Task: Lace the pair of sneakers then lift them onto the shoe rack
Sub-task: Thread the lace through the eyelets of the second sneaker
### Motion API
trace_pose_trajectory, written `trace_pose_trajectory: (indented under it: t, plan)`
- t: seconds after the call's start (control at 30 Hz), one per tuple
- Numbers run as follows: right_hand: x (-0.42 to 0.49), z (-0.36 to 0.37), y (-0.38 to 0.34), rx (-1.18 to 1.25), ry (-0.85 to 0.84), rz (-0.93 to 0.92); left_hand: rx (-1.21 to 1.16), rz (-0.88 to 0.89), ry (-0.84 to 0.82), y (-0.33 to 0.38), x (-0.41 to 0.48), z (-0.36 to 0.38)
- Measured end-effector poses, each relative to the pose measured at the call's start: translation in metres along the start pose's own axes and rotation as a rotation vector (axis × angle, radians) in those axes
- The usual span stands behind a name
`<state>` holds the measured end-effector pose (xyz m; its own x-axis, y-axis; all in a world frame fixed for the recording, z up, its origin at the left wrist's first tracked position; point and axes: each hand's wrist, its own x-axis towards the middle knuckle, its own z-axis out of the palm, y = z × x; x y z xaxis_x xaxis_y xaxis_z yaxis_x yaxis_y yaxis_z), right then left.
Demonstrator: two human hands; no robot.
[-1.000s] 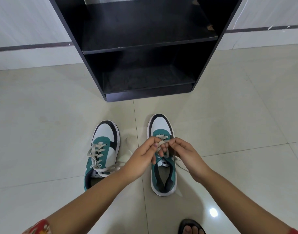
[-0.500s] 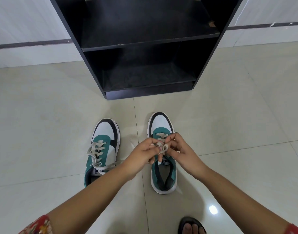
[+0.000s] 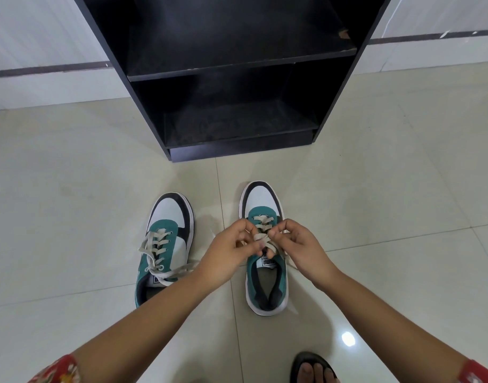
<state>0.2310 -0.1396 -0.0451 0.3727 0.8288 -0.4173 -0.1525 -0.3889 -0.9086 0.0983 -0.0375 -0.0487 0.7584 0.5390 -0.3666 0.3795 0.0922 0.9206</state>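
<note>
Left hand [image 3: 231, 251] and right hand [image 3: 298, 248] pinch the lace [image 3: 260, 238] over the right sneaker [image 3: 265, 252]; seemingly mid-knot. The left sneaker [image 3: 165, 244] sits beside it.

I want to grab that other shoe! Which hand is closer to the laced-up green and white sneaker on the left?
Left. The left hand is just beside the left green and white sneaker; the right hand is farther, beyond the other sneaker, pinching its beige lace.
</note>
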Motion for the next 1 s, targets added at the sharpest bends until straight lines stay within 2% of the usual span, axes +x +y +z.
trace_pose_trajectory:
  t: [0.1, 0.17, 0.3, 0.4, 0.47, 0.53, 0.67, 0.73, 0.77, 0.9, 1.0]
  plan:
    - [0.002, 0.002, 0.003, 0.033, 0.052, 0.047, 0.631, 0.289, 0.083, -0.001, -0.001, -0.004]
    - [0.004, 0.003, 0.0, 0.059, 0.071, 0.073, 0.895, 0.532, 0.113, 0.001, 0.001, -0.005]
    - [0.008, 0.001, -0.008, 0.008, 0.004, 0.156, 1.218, 0.844, 0.114, -0.001, 0.005, -0.005]
    - [0.01, -0.001, -0.007, 0.023, -0.017, 0.174, 1.314, 0.876, 0.16, -0.002, 0.008, -0.005]
    - [0.008, 0.0, -0.005, 0.095, 0.009, 0.146, 1.259, 0.735, 0.176, 0.003, 0.008, -0.001]
    - [0.003, 0.003, -0.003, 0.11, 0.019, 0.101, 1.032, 0.494, 0.122, 0.013, 0.005, 0.002]
    - [-0.002, 0.005, -0.003, 0.04, 0.034, 0.053, 0.384, -0.035, -0.01, 0.02, 0.011, 0.002]
    - [-0.004, 0.005, -0.003, -0.006, 0.045, 0.007, -0.004, -0.252, -0.036, 0.023, 0.014, -0.001]
    - [-0.005, 0.004, -0.002, -0.072, 0.047, -0.036, -0.126, -0.323, -0.032, 0.022, 0.015, -0.002]
    - [-0.012, 0.001, 0.011, -0.504, 0.103, -0.189, -0.208, -0.356, 0.023, 0.019, 0.009, -0.003]
    - [-0.012, -0.001, 0.012, -0.528, 0.149, -0.214, -0.193, -0.3, 0.04, 0.021, 0.005, 0.001]
